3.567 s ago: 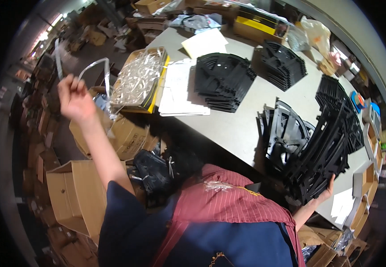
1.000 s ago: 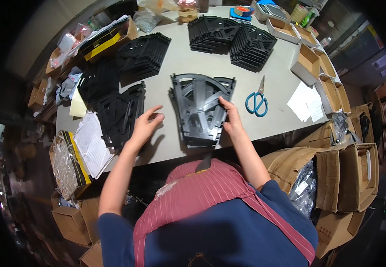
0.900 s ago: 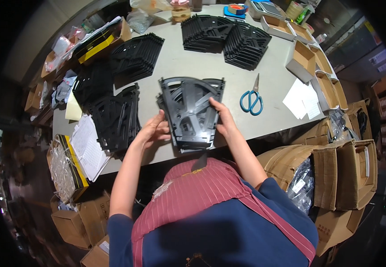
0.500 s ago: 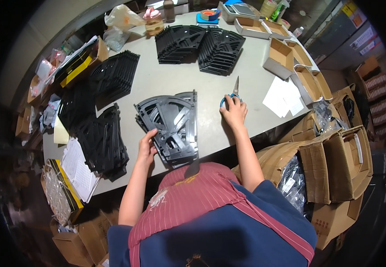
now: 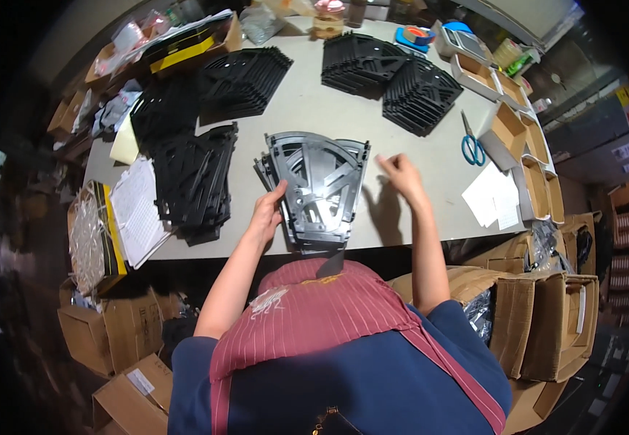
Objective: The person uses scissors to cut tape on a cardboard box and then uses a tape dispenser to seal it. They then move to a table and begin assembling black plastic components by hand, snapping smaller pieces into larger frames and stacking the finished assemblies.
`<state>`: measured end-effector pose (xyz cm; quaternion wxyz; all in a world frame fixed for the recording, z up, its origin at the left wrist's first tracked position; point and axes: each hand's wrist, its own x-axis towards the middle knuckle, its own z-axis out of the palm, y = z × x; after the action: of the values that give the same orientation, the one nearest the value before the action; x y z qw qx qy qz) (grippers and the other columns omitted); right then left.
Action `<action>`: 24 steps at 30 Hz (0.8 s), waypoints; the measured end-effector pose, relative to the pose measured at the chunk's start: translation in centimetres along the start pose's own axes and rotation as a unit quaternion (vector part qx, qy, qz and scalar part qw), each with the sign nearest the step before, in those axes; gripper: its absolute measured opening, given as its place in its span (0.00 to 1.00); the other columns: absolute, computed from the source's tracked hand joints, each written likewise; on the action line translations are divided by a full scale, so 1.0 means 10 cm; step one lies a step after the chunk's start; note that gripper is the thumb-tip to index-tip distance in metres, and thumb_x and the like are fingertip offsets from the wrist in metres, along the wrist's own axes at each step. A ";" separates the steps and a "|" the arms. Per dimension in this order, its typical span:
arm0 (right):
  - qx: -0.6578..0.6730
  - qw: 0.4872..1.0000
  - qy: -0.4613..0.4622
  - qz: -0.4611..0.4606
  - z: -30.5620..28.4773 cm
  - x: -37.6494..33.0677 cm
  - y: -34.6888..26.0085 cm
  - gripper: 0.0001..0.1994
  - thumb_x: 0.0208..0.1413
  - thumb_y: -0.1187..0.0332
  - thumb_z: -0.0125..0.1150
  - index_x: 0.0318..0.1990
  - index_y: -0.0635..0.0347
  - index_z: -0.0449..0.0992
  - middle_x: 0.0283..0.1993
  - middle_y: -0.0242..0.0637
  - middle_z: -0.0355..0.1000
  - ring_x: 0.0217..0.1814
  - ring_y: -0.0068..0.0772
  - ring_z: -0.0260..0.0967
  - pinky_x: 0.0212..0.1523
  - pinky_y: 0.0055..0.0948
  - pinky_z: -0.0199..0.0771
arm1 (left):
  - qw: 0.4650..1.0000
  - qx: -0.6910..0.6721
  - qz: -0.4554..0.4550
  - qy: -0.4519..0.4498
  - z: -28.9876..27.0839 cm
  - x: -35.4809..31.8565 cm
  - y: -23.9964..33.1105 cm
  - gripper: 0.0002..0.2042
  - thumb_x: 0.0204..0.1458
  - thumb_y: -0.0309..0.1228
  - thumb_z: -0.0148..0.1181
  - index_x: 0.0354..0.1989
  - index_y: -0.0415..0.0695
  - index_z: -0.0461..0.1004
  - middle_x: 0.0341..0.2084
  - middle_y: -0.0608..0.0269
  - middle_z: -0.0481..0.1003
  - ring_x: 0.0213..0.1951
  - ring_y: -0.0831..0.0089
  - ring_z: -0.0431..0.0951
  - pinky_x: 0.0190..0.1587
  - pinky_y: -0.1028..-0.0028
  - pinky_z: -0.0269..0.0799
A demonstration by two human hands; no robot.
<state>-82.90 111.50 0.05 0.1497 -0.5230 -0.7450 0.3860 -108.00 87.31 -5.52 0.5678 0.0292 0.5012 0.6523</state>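
A fan-shaped black plastic part lies in a small stack of like parts at the table's near edge. My left hand grips the stack's left side, thumb on top and the other fingers hidden beneath. To the right of the stack, my right hand hovers over the table with nothing visible in it. Its fingers are loosely bent, one apart from the rest and pointing toward the stack. Scissors with blue handles lie farther right, out of reach of both hands' fingers.
More black fan-shaped parts stand in rows at the back and left, with a pile at near left. White papers and open small boxes line the right side. Cardboard cartons stand below the table's right edge.
My right hand has let go of the scissors, now lying farther right near the boxes, and has moved in beside the stack. My left hand still holds the stack. The view has shifted.
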 end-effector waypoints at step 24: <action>0.164 0.970 0.007 -0.177 0.16 -1.02 -0.97 0.20 0.43 0.59 0.77 0.40 0.64 0.82 0.36 0.42 0.79 0.37 0.34 0.78 0.39 0.32 0.76 | 0.975 -0.203 0.062 -0.069 -0.12 -0.06 -0.33 0.18 0.57 0.32 0.63 0.52 0.33 0.74 0.46 0.52 0.79 0.49 0.60 0.80 0.58 0.62 0.74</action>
<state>-86.13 100.23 7.94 0.3049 -0.3538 -0.7513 0.4663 -106.20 85.63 -8.09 0.5532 -0.0107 0.3149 0.7712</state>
